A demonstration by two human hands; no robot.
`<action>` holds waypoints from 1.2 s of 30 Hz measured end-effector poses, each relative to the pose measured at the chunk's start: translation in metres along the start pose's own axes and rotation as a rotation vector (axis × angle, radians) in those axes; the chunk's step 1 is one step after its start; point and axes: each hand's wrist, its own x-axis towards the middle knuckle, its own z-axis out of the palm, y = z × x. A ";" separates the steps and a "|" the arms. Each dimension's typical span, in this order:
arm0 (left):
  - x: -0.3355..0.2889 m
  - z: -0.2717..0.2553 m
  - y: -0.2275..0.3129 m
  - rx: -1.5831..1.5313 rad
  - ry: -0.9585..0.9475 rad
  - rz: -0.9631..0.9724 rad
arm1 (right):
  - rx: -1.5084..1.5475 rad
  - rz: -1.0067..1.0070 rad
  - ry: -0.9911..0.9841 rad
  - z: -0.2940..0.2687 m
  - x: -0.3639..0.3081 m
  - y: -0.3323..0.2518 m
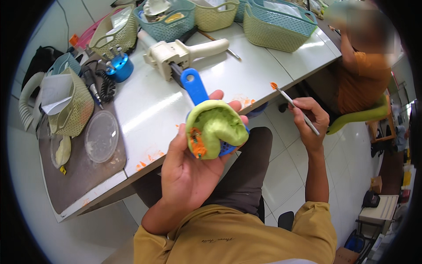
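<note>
My left hand point(189, 176) cradles a dental impression tray from below, its blue handle point(194, 86) pointing away from me. Pale green impression material point(215, 127) fills the tray in an arch with tooth hollows. Orange material point(198, 143) sticks to the left side of the arch, with small dark bits in it. Off to the right, my right hand point(311, 121) pinches a slim metal spatula point(299, 110) like a pen. A dab of orange material point(274, 86) sits on the spatula's tip, apart from the tray.
Along the table's point(154, 114) back stand plastic baskets point(274, 33). A cream dispensing gun point(176, 55) lies before them. A blue bur holder point(119, 68), a handpiece point(91, 83) and a clear lid point(101, 136) are on the left. Orange crumbs point(141, 165) dot the front edge. Another person point(365, 79) sits at right.
</note>
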 end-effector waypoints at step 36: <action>-0.014 -0.012 -0.016 -0.049 0.012 -0.165 | -0.045 -0.039 -0.022 -0.003 0.000 -0.001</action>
